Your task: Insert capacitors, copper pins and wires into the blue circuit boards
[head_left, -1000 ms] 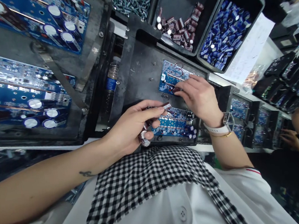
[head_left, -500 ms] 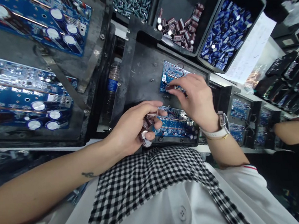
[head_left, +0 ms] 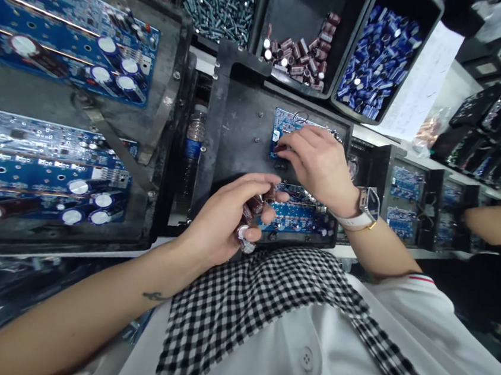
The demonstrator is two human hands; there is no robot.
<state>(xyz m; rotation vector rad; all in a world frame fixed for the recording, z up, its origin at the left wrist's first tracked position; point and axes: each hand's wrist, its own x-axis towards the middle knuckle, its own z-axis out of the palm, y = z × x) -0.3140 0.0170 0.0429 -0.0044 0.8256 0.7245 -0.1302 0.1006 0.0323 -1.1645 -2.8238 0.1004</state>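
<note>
My left hand (head_left: 229,213) is closed around a bunch of brown capacitors (head_left: 252,208), held just above the near blue circuit board (head_left: 300,215). My right hand (head_left: 317,159) pinches one brown capacitor (head_left: 278,147) and presses it onto the far blue circuit board (head_left: 286,125). Both boards lie in a black fixture tray (head_left: 238,129). A white watch sits on my right wrist.
Bins at the back hold screws (head_left: 219,0), brown capacitors (head_left: 296,51) and blue capacitors (head_left: 375,61). Larger blue boards (head_left: 51,166) lie in trays at left. A water bottle (head_left: 192,140) stands between trays. Another person's arm (head_left: 500,224) shows at right beside more boards (head_left: 406,195).
My right hand picked a capacitor away from the left hand's bunch and carried it left onto the far board. The left hand stayed in place. The view shifted slightly.
</note>
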